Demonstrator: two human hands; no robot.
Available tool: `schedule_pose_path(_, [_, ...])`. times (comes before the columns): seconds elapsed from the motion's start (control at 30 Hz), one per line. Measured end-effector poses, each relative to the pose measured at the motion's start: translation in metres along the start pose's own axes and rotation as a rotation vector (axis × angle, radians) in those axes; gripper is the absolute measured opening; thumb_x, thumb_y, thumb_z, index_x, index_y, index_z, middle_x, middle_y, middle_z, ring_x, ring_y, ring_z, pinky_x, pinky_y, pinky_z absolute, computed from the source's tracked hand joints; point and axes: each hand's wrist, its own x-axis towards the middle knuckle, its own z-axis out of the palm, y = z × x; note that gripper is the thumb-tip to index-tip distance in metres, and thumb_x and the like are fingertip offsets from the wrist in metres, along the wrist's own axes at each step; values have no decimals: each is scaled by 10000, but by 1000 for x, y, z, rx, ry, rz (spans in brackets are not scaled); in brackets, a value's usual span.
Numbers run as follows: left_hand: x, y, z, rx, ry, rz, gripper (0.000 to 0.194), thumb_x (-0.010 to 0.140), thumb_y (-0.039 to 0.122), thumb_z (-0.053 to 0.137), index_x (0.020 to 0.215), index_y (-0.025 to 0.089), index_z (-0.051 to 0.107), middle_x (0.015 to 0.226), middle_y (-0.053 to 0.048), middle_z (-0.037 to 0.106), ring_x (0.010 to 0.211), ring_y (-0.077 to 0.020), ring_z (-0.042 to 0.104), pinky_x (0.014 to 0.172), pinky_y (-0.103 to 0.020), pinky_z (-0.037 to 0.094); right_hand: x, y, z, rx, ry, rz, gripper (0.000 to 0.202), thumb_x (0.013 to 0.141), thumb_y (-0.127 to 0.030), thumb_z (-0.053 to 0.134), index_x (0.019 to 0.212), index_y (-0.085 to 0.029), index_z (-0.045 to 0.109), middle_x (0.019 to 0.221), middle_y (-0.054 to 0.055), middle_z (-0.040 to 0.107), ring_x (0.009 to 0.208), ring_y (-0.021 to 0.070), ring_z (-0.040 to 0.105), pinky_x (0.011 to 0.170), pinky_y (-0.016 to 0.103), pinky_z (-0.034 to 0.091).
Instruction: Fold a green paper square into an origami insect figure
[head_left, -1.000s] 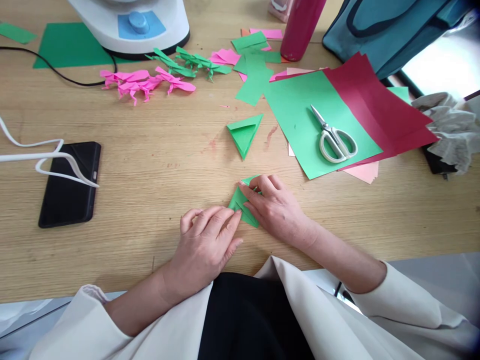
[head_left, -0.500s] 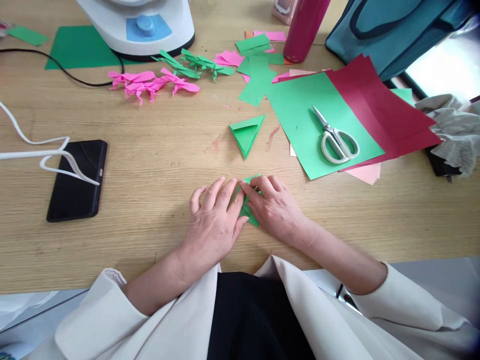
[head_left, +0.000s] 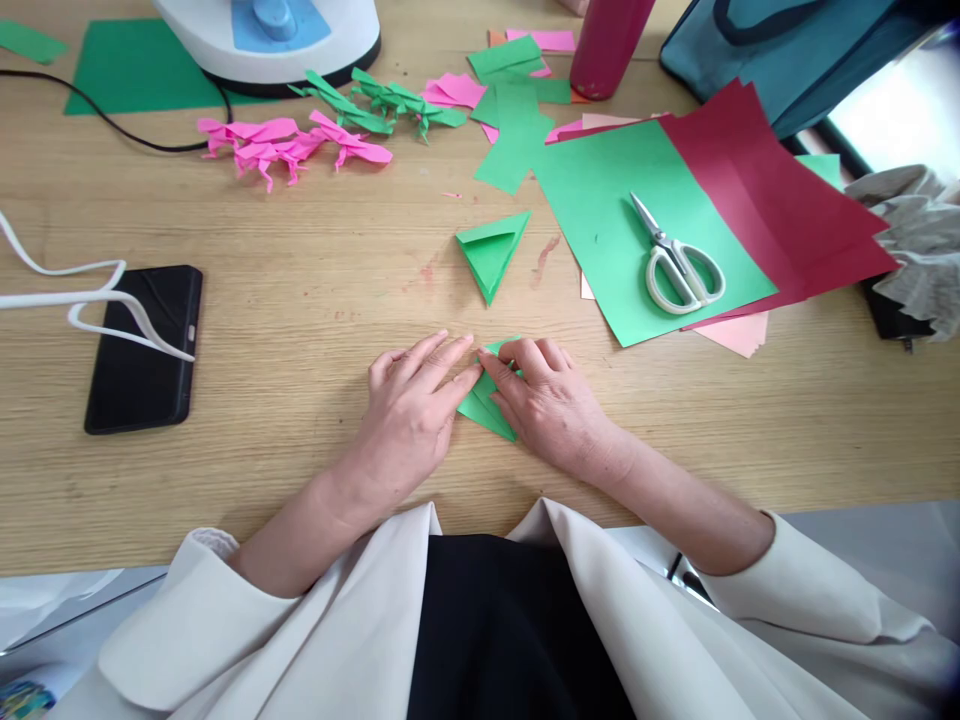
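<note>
A small folded green paper [head_left: 486, 408] lies on the wooden table near its front edge, partly covered by my fingers. My right hand [head_left: 551, 405] is curled over its right side, fingers bent together and pressing on it. At its left edge is my left hand [head_left: 409, 415], fingers spread, with the index fingertip close to the right fingertips at the paper's upper part. Beyond them a second folded green triangle [head_left: 493, 255] rests flat, its tip towards me, touched by neither hand.
White-handled scissors [head_left: 679, 265] lie on a green sheet [head_left: 600, 210] over red sheets [head_left: 780, 220]. Pink folded figures [head_left: 274, 145] and green ones [head_left: 405, 105] are at the back. A black phone [head_left: 142, 350] is left. A red bottle [head_left: 609, 45] and blue bag [head_left: 750, 60] stand behind.
My left hand has shifted slightly left, and its thumb has drawn off the paper, so more of the green shows. My right hand stays on the paper. The view has tilted slightly.
</note>
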Motion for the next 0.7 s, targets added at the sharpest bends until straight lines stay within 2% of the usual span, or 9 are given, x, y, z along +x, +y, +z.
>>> schedule_pose_path(0.13, [-1, -10, -1, -9, -60, 87, 526, 923, 8, 378, 1352, 198, 616, 1508, -98, 536, 1396, -276, 480, 1073, -478, 395, 0, 0, 0, -19, 9, -7, 435, 990, -253, 527, 1408, -131, 519, 1178, 153, 569, 1015, 288, 473, 821, 409, 426])
schedule_pose_path(0.4, [-2, -30, -6, 69, -197, 225, 650, 885, -20, 391, 1491, 200, 470, 1570, -75, 458, 1449, -314, 411, 1101, -546, 368, -1, 0, 0, -17, 2, -13, 441, 992, -257, 517, 1414, -129, 510, 1173, 154, 572, 1006, 297, 458, 799, 420, 425])
schedule_pose_path(0.6, [2, -31, -13, 75, -238, 273, 532, 978, 156, 407, 1508, 172, 444, 1592, -102, 420, 1461, -321, 388, 1131, -546, 344, 0, -1, -2, -21, -5, -8, 443, 991, -259, 515, 1411, -118, 513, 1173, 152, 578, 998, 296, 460, 799, 423, 420])
schedule_pose_path(0.7, [0, -30, -14, 56, -241, 288, 536, 984, 206, 417, 1517, 150, 429, 1593, -128, 414, 1467, -319, 379, 1166, -550, 308, 0, -1, -2, -7, -7, 1, 433, 990, -257, 519, 1406, -135, 517, 1178, 151, 577, 1007, 295, 463, 802, 422, 419])
